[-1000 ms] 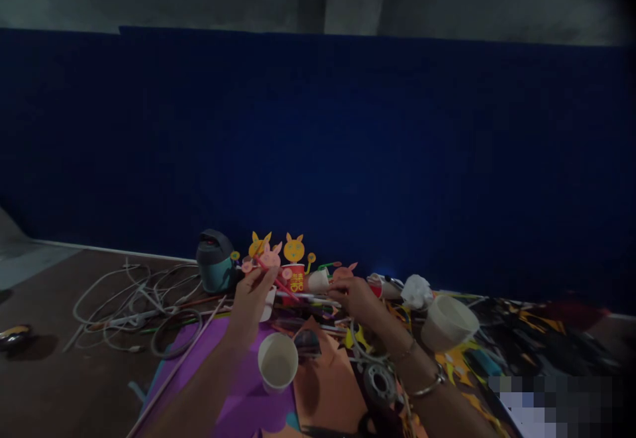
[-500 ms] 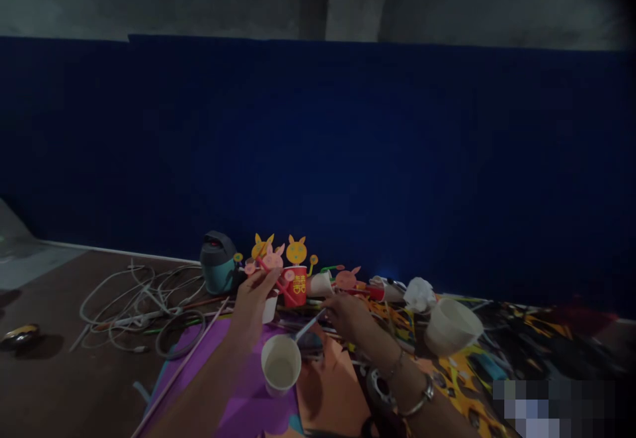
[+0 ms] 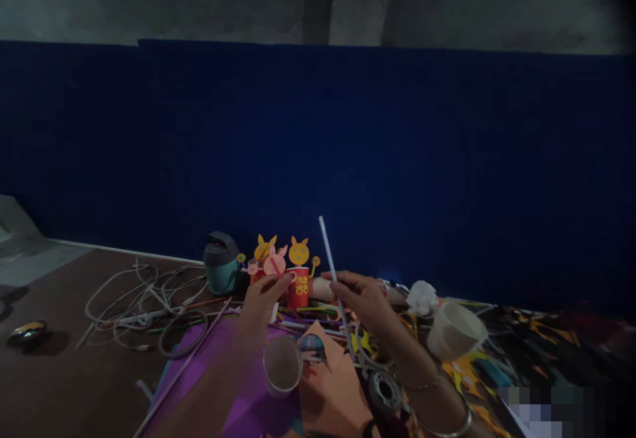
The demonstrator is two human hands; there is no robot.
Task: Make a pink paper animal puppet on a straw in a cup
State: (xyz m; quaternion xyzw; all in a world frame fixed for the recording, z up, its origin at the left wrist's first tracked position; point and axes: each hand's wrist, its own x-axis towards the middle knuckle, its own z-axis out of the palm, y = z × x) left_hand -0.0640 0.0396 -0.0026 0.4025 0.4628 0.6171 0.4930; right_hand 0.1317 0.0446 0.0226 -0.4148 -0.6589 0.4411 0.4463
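My left hand [image 3: 268, 299] is closed in a pinch, with a red straw [image 3: 277, 267] crossing behind its fingertips and partly hidden by them. Between the thumb and fingers of my right hand [image 3: 360, 295] is a long pale straw [image 3: 326, 242], tilted with its top leaning left. A white paper cup [image 3: 282, 366] stands open-topped below and between my hands. Just behind my left hand are a pink paper rabbit face [image 3: 275, 262] and a red paper cup [image 3: 299, 287] with gold characters, topped by an orange paper animal face [image 3: 299, 252].
Purple paper [image 3: 238, 401] and orange paper [image 3: 330, 388] lie in front, with a tape roll [image 3: 385, 390] beside them. A larger white cup [image 3: 454, 332] and crumpled white paper [image 3: 422, 297] stand right. Cables [image 3: 142, 302] and a teal-grey device [image 3: 221, 266] are left. A blue panel [image 3: 318, 146] rises behind.
My right hand has lifted the pale straw from beside the white cup into a steep, raised position. My left hand stays near the red cup, and its red straw now sits at a different angle.
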